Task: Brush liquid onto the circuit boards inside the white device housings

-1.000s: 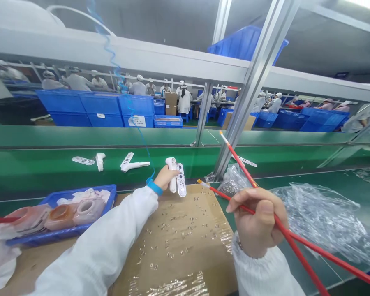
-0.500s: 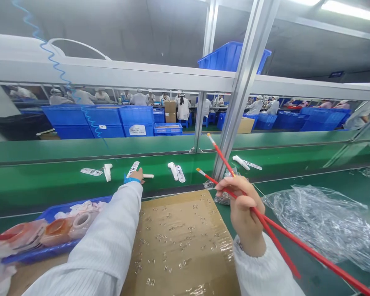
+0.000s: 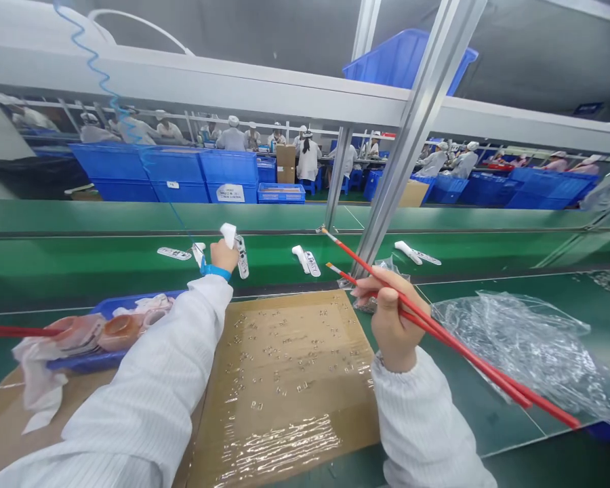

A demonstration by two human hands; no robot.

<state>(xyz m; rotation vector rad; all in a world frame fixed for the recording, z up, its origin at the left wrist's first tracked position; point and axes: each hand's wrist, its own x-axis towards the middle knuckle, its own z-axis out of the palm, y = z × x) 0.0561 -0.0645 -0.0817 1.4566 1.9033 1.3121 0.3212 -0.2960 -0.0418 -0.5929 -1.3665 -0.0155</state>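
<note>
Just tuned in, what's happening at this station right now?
A person at a green conveyor belt has their left hand gripping a white handheld part lifted off the belt. Their right hand holds two red brushes above a taped cardboard sheet dotted with small metal bits. Similar white parts lie on the belt.

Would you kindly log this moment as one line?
left hand: lifts white part above belt | right hand: grips two red brushes | clips on cardboard
</note>
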